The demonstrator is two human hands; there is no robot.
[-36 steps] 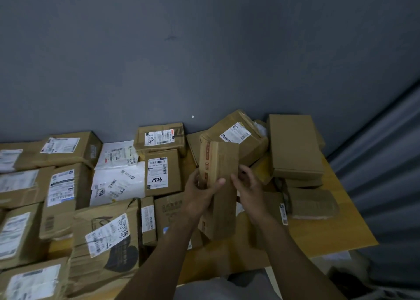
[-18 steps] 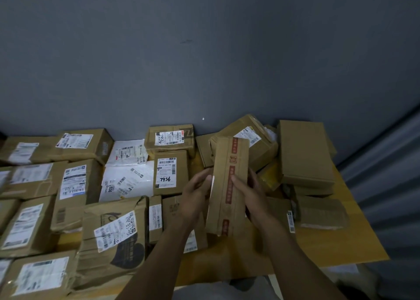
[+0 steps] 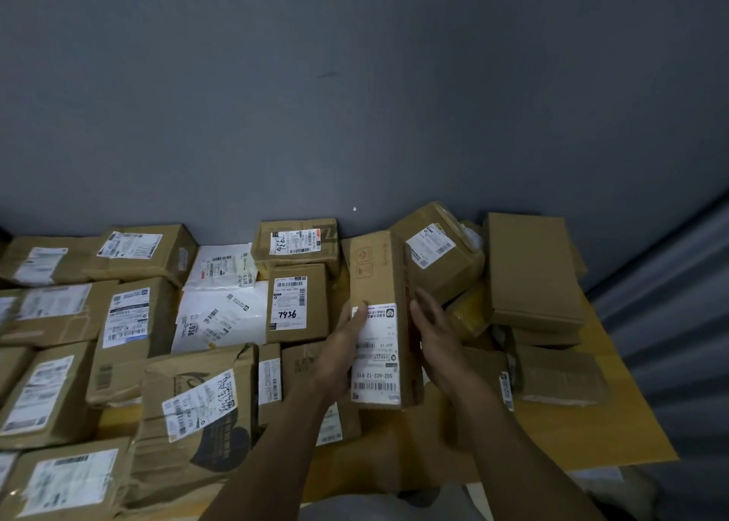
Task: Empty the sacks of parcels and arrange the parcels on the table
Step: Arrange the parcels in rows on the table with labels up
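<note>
While clamped between both grips, long box [image 3: 376, 280] sits label-up above the table [image 3: 591, 434], mid-pile.
Left grip [image 3: 345, 347] wraps the box's left edge, thumb on the label corner. Right grip [image 3: 436, 339] lies flat against the right edge, fingers straight and not curled. Box is just right of the parcel marked 7936 [image 3: 298, 303] and in front of a tilted labelled parcel [image 3: 438, 256]. Plain flat carton [image 3: 532, 268] lies further right. Labelled parcels cover the table's left side.
</note>
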